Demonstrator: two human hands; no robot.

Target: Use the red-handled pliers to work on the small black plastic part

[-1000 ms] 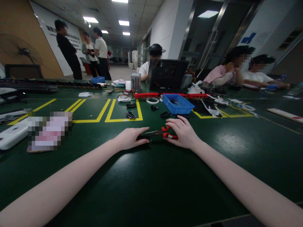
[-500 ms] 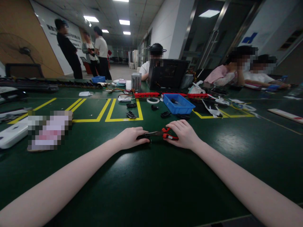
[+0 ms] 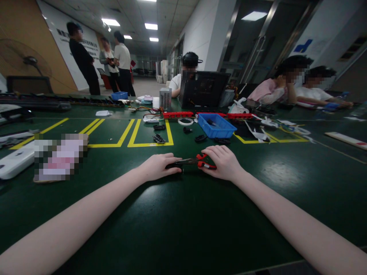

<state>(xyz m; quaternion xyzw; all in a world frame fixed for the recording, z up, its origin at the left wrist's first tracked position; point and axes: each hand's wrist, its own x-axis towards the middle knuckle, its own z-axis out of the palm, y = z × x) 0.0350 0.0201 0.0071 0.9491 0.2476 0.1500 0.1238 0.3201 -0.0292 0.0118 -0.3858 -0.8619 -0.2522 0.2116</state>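
Head view: the left hand (image 3: 156, 168) is pinching a small dark piece (image 3: 173, 165) between thumb and fingers, its grip closing around it just above the green table (image 3: 183, 221). The right hand (image 3: 223, 163) is gripping the red-handled pliers (image 3: 207, 166), fingers wrapping over the handles, while the metal nose is pointing toward the left hand and reaching the dark piece (whether the jaws are actually biting it, I cannot tell). The pliers are lying almost level between the two hands.

Beyond the hands, a blue bin (image 3: 219, 131) is standing on the table and holding some dark items. A black part (image 3: 200, 138) is lying beside its near left corner, and another, the black clip (image 3: 159, 139), is resting inside a yellow tape outline (image 3: 150, 145). A white ring (image 3: 185, 121) is lying left of the bin, and red strips (image 3: 177, 114) are running behind it. Off to the left, a pinkish pixelated object (image 3: 61, 160) is lying beside a white device (image 3: 17, 164). Across the table, a person (image 3: 175, 83) is sitting behind a black case (image 3: 203, 89).
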